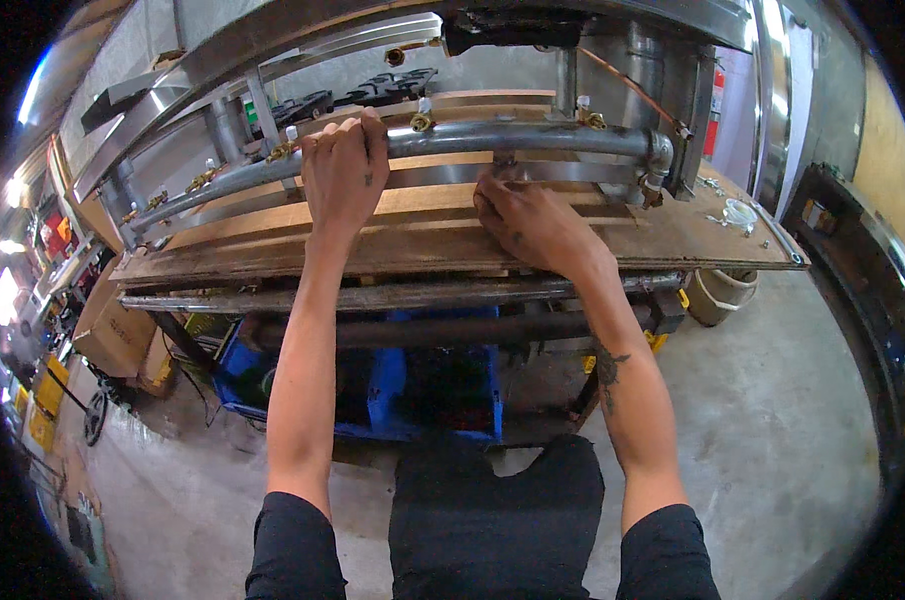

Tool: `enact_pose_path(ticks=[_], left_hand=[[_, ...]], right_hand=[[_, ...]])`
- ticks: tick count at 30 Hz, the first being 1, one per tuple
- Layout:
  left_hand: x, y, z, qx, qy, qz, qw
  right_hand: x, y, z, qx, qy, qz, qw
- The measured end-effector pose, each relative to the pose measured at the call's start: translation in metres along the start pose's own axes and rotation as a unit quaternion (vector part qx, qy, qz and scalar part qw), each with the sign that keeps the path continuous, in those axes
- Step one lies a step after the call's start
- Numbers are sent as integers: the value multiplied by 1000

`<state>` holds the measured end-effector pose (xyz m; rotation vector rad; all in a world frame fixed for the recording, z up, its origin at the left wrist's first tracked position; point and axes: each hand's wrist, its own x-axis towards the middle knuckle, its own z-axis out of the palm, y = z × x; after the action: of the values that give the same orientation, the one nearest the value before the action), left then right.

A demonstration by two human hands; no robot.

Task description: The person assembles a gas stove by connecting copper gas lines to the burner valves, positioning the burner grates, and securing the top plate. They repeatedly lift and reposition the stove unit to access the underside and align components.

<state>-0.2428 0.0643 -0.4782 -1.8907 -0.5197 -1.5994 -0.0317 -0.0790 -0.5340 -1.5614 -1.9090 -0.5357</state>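
A long grey metal pipe (548, 137) runs across a steel frame on the wooden bench top, with small brass valves (423, 121) fixed along it. My left hand (345, 165) is closed over the pipe left of its middle, fingers wrapped round from above. Below the pipe, my right hand (533, 218) has its fingers curled in beside a short metal bracket (506, 160) and the flat metal strip (433, 176). What its fingertips pinch, if anything, is hidden. An elbow fitting (659, 152) ends the pipe at the right.
The wooden bench top (403, 245) has its near edge in front of me. Small loose parts and a clear dish (740, 213) lie at its right end. Blue bins (438, 385) sit underneath, and a bucket (721, 295) stands at the right. Black cast grates (393, 88) lie behind the pipe.
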Motion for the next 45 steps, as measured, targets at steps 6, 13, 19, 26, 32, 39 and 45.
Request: enact_pose_path(ticks=[6, 13, 19, 26, 32, 39, 45], left_hand=[[-2, -5, 1, -28, -10, 17, 999], [2, 1, -1, 3, -17, -4, 1000], [5, 6, -5, 9, -37, -29, 999], [5, 8, -5, 0, -22, -21, 1000], [6, 8, -6, 5, -62, -49, 997], [5, 9, -7, 6, -54, -44, 998], [6, 10, -9, 0, -63, -60, 996]], right_hand=[[-2, -6, -5, -4, -14, 15, 1000], [-2, -5, -5, 10, -14, 1, 1000], [0, -8, -6, -5, -24, 15, 1000], [-2, -9, -8, 9, -8, -7, 1000], [-2, -8, -7, 2, -5, -9, 1000], [-2, -5, -4, -19, 2, -23, 1000], [-2, -6, -3, -23, 27, -30, 999]])
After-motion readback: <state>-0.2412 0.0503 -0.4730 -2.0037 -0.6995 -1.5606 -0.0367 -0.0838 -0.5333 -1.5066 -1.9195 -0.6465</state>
